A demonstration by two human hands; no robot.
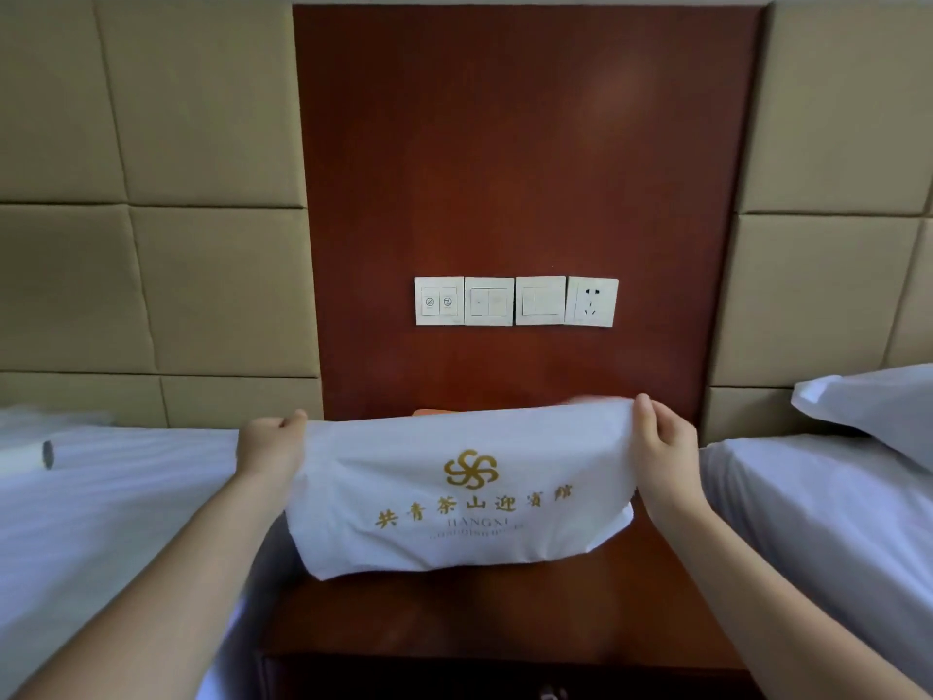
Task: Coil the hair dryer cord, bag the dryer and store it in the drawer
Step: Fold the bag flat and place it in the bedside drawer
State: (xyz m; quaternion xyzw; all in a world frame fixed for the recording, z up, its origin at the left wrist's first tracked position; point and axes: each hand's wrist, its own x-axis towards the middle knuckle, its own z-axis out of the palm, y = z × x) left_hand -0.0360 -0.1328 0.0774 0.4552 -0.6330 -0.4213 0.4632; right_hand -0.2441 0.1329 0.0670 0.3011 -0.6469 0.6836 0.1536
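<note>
White bag (454,492), 6 o'clock: top edge pinched by left hand (267,447) and right hand (661,447), both grips closed; dryer unseen; drawer storage outstanding.

a hotel guest room: two beds made up in white linen, left bed (116,497) and right bed (828,497), flank a dark wooden nightstand (454,613). behind them run a padded beige headboard wall (151,194) and a wood panel (525,144) with a row of switches (489,301) and a socket (591,301). the white cloth bag (454,497) bears a gold hotel logo with chinese lettering.
</note>
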